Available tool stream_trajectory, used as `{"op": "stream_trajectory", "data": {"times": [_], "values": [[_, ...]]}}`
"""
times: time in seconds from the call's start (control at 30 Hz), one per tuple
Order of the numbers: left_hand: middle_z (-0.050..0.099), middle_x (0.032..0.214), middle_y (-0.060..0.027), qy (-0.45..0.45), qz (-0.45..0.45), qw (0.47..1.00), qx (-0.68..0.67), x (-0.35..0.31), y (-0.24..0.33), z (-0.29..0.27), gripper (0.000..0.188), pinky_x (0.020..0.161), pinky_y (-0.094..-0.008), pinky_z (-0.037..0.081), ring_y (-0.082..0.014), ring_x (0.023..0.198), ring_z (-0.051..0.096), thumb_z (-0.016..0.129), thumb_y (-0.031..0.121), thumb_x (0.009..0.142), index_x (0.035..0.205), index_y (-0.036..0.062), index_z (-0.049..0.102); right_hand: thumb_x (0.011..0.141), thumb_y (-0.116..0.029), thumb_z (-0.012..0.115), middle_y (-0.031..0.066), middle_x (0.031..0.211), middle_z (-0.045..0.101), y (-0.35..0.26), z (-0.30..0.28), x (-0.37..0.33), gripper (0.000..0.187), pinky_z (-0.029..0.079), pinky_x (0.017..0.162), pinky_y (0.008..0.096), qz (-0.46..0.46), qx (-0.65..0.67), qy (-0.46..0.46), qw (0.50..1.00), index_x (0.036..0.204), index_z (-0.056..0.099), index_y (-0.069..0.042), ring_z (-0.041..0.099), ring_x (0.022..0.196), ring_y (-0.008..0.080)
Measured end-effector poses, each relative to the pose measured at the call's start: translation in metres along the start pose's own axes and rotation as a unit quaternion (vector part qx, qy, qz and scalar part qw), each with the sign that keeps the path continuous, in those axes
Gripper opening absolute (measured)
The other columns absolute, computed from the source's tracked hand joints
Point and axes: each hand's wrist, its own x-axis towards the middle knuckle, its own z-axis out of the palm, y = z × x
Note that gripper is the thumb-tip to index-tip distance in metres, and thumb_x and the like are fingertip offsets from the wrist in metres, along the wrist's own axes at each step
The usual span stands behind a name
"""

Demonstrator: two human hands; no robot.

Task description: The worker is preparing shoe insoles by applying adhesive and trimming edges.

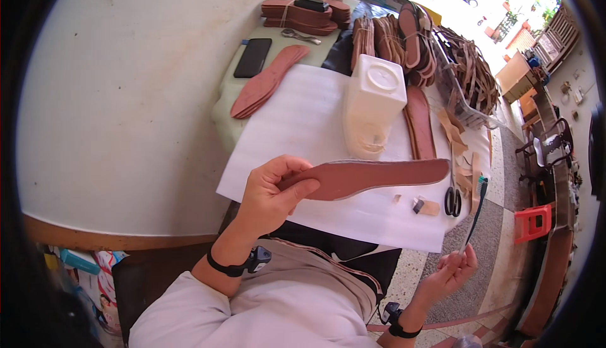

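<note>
My left hand [268,193] pinches the heel or toe end of a reddish-brown insole [379,177], thumb on its face. The insole is held out level above the white sheet on the table. Off the table's right edge, my right hand [447,276] grips the handle of a dark toothbrush [476,212], its green bristles upward and apart from the insole. Past the insole, a white plastic container [375,105] stands on the sheet. Black-handled scissors [452,199] lie just beyond the insole's right end.
Stacked insoles [268,83] lie left, by a black phone [253,57]. Bundled insoles [388,38] and a clear bin of brown strips [467,73] occupy the back. Leather scraps [464,171] line the right edge. A red stool [532,223] stands on the floor beyond.
</note>
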Motion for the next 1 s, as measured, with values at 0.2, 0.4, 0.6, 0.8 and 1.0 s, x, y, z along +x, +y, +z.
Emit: {"op": "stream_trajectory", "data": {"times": [0.2,0.4,0.6,0.8,1.0], "values": [[0.066,0.101,-0.0082,-0.034,0.152,0.988,0.021,0.002,0.006,-0.014,0.018,0.064,-0.0208,0.05,-0.0091,0.079,0.063,0.071,-0.012,0.086,0.101,-0.0014,0.072,0.11,-0.018,0.047,-0.0037,0.079,0.042,0.006,0.004,-0.004,0.026,0.026,0.053,0.0195,0.019,0.047,-0.013,0.999,0.131,0.053,-0.004,0.031,0.063,0.003],[0.063,0.104,-0.0114,-0.072,0.185,0.978,0.063,-0.003,0.012,-0.019,0.03,0.078,-0.0275,0.054,-0.0171,0.094,0.064,0.064,-0.023,0.074,0.091,-0.0023,0.076,0.109,-0.018,0.049,-0.0041,0.079,0.042,0.006,0.006,-0.009,0.027,0.026,0.052,0.0194,0.027,0.066,-0.026,0.997,0.13,0.053,-0.003,0.031,0.062,0.0027],[0.061,0.107,-0.0125,-0.071,0.188,0.975,0.098,-0.003,0.003,-0.013,0.036,0.075,-0.0261,0.057,-0.0179,0.094,0.063,0.053,-0.021,0.066,0.088,-0.0039,0.076,0.108,-0.017,0.05,-0.0033,0.08,0.043,-0.004,0.011,-0.013,0.025,0.027,0.053,0.0194,0.045,0.086,-0.033,0.995,0.129,0.054,-0.003,0.033,0.063,0.0027],[0.058,0.107,-0.012,-0.061,0.166,0.982,0.071,-0.002,0.003,-0.009,0.04,0.073,-0.0237,0.059,-0.0166,0.092,0.063,0.049,-0.015,0.067,0.093,-0.0049,0.077,0.107,-0.014,0.05,-0.0024,0.084,0.047,-0.011,0.019,-0.02,0.023,0.03,0.055,0.02,0.041,0.1,-0.053,0.993,0.127,0.054,-0.003,0.036,0.066,0.0029],[0.059,0.106,-0.0097,-0.052,0.196,0.973,0.109,-0.002,-0.014,-0.009,0.029,0.069,-0.0235,0.055,-0.0133,0.089,0.063,0.062,-0.017,0.078,0.1,-0.0034,0.077,0.106,-0.013,0.051,-0.002,0.085,0.048,-0.02,0.026,-0.02,0.022,0.031,0.056,0.0195,0.033,0.114,-0.078,0.99,0.126,0.054,-0.003,0.038,0.067,0.0032]]}}
